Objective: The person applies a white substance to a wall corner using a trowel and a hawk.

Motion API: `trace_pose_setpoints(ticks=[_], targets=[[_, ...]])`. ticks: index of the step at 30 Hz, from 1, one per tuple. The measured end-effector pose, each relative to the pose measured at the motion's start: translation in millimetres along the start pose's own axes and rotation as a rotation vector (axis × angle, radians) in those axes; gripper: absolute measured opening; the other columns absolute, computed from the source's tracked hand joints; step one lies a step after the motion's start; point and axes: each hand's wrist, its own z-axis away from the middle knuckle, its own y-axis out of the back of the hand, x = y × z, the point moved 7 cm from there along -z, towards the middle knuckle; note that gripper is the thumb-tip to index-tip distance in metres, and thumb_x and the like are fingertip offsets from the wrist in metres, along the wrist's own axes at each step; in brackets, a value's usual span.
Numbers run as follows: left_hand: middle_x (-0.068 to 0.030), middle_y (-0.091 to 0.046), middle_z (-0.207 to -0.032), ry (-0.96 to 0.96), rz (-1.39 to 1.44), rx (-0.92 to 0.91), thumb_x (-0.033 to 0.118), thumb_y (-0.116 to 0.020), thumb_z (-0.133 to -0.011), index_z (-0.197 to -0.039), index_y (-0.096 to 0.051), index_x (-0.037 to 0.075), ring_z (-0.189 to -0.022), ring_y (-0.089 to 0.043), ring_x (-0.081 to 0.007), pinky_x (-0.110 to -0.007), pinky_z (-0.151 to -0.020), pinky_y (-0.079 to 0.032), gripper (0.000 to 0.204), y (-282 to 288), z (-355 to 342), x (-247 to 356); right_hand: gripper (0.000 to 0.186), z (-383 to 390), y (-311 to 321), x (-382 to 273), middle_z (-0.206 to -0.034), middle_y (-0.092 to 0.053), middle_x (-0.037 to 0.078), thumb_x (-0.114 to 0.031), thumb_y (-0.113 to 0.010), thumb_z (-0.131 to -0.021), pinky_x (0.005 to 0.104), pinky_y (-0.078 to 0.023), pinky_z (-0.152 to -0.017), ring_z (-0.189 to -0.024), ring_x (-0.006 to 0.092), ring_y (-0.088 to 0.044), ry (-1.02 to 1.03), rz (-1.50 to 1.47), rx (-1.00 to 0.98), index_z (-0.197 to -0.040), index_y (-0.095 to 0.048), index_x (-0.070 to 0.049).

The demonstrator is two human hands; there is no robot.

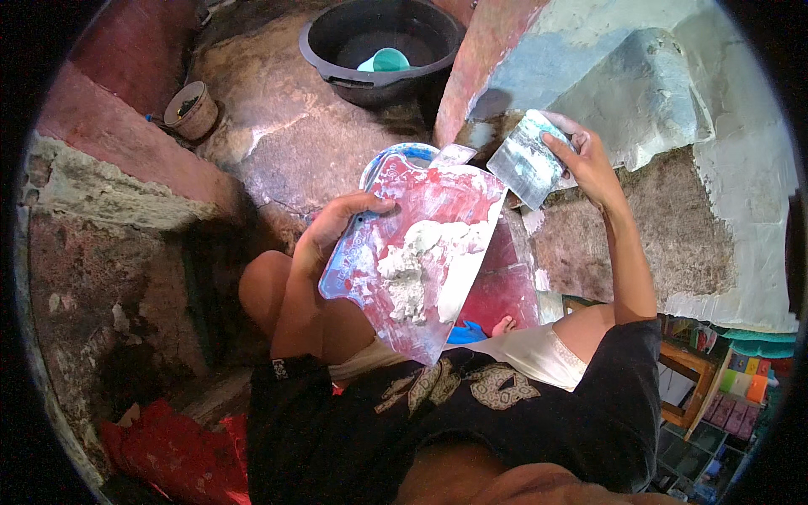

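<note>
My left hand (332,220) grips the left edge of a flat red-and-blue board (459,189), its thumb on top. Thick white putty (408,282) lies in lumps on the board, spread toward its right edge. In my right hand (585,160) is a thin rectangular scraper (523,164), smeared with white, pinched between thumb and fingers. It is held beyond the board's upper right corner, close to the wall (623,227); whether it touches the wall I cannot tell. Behind the board shows the rim of a round container (383,156), with a small pale flat piece (453,156) beside it.
A black tub (337,74) with a turquoise dipper (389,61) stands ahead. A small bucket (194,114) sits on the left of the floor. Smooth grey-white coating (619,97) covers parts of the right wall. Red cloth (181,450) lies at lower left, a wooden frame (694,383) at lower right.
</note>
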Motion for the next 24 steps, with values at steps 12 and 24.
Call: trace_pose_setpoints(ticks=[12, 24], targets=[[-0.014, -0.062, -0.069, 0.006, -0.025, -0.001, 0.009, -0.057, -0.073, -0.085, -0.057, -0.005, -0.053, -0.061, -0.0191, -0.027, -0.049, -0.052, 0.019, -1, 1, 3, 0.034, -7, 7, -6, -0.096, -0.058, 0.005, -0.015, -0.055, -0.082, 0.0221, -0.04, -0.075, -0.084, 0.008, -0.051, 0.068, -0.01, -0.023, -0.111, -0.05, 0.003], [-0.014, -0.062, -0.073, 0.027, -0.058, 0.052, 0.012, -0.057, -0.073, -0.089, -0.057, -0.004, -0.055, -0.061, -0.0203, -0.03, -0.052, -0.052, 0.023, 7, -11, -2, 0.036, -6, -11, 5, -0.095, -0.057, 0.003, -0.018, -0.057, -0.081, 0.0208, -0.041, -0.07, -0.08, 0.0064, -0.05, 0.122, 0.08, -0.093, -0.11, -0.051, 0.002]])
